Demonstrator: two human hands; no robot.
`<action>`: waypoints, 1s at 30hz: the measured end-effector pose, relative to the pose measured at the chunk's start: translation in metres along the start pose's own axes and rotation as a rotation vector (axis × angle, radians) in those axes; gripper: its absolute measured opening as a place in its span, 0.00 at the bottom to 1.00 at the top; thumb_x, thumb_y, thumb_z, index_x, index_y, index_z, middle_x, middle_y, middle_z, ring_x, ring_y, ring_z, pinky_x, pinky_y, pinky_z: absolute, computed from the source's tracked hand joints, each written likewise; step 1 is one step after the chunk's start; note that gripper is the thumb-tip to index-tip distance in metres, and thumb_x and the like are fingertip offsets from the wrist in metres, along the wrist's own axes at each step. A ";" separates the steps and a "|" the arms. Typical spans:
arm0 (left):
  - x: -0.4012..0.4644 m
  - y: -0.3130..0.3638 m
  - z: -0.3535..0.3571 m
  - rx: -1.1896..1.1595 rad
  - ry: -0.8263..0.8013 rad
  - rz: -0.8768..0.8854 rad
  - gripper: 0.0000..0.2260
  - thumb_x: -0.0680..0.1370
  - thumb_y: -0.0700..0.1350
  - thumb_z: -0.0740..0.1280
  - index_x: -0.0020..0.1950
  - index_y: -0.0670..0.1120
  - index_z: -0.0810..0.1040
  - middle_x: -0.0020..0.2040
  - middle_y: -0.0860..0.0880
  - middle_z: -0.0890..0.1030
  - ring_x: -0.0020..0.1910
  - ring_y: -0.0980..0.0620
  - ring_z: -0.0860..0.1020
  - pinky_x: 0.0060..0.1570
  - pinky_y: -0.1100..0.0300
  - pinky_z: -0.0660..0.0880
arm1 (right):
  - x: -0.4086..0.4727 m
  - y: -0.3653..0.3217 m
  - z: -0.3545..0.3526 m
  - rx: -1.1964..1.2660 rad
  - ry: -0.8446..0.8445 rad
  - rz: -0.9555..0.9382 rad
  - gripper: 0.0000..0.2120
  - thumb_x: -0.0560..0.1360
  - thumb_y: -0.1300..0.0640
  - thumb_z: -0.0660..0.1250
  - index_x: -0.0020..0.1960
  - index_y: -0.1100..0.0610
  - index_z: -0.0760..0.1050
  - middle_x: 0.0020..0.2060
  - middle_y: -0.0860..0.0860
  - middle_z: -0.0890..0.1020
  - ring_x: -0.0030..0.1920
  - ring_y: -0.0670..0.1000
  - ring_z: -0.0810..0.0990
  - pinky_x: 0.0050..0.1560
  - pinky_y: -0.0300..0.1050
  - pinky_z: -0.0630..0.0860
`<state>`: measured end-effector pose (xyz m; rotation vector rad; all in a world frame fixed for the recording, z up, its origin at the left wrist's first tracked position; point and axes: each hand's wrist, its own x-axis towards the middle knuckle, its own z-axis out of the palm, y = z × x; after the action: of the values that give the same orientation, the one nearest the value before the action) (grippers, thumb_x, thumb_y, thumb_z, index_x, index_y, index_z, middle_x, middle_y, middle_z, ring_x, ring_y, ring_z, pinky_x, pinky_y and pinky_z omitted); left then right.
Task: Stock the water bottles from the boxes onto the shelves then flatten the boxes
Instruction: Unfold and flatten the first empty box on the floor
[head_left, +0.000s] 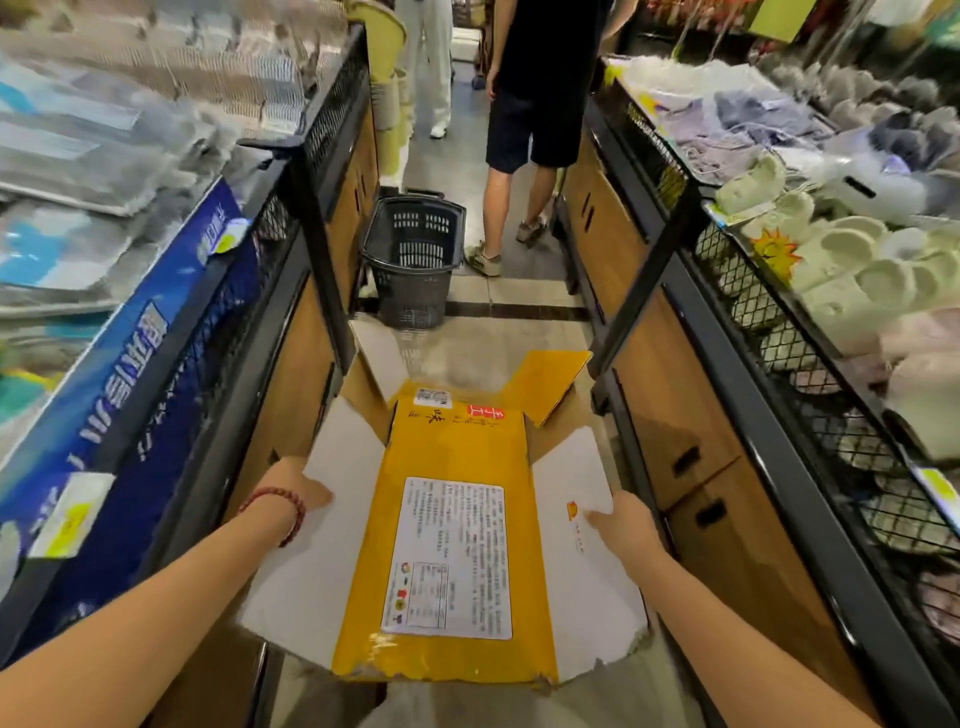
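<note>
A yellow and white cardboard box (452, 530), opened out nearly flat, is held in front of me over the aisle floor. Its yellow middle panel carries a white printed label. My left hand (298, 491) grips the edge of the left white panel, and a red bead bracelet sits on that wrist. My right hand (621, 519) grips the outer edge of the right white panel. The far flaps hang open toward the floor. No water bottles are in view.
A black shopping basket (415, 260) stands on the floor just beyond the box. A person in black shorts (524, 135) stands further up the aisle, another in white trousers behind. Display bins with black mesh line both sides: packaged goods left (104, 156), slippers right (841, 260).
</note>
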<state>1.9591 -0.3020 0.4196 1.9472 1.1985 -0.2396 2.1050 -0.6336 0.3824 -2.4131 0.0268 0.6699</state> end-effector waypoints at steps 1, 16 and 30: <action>0.012 0.006 -0.005 0.003 -0.004 0.000 0.18 0.74 0.37 0.70 0.62 0.33 0.73 0.58 0.36 0.77 0.57 0.38 0.74 0.55 0.50 0.71 | 0.009 -0.009 0.002 -0.015 0.003 0.003 0.05 0.78 0.58 0.63 0.49 0.59 0.75 0.40 0.53 0.78 0.41 0.53 0.77 0.35 0.39 0.70; 0.150 0.083 -0.023 0.017 -0.023 -0.029 0.17 0.74 0.37 0.70 0.60 0.33 0.74 0.57 0.36 0.78 0.57 0.37 0.75 0.53 0.52 0.71 | 0.141 -0.097 0.004 0.017 -0.030 0.078 0.09 0.79 0.58 0.63 0.55 0.61 0.74 0.50 0.57 0.79 0.48 0.55 0.77 0.45 0.46 0.75; 0.288 0.164 0.016 -0.002 -0.031 -0.183 0.16 0.73 0.36 0.70 0.59 0.32 0.75 0.57 0.35 0.78 0.57 0.37 0.75 0.53 0.53 0.69 | 0.315 -0.149 -0.015 0.012 -0.131 0.050 0.03 0.79 0.59 0.61 0.48 0.57 0.73 0.44 0.54 0.77 0.45 0.53 0.75 0.41 0.43 0.71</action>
<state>2.2485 -0.1593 0.3440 1.8273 1.3568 -0.3619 2.4124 -0.4778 0.3286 -2.3591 0.0374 0.8472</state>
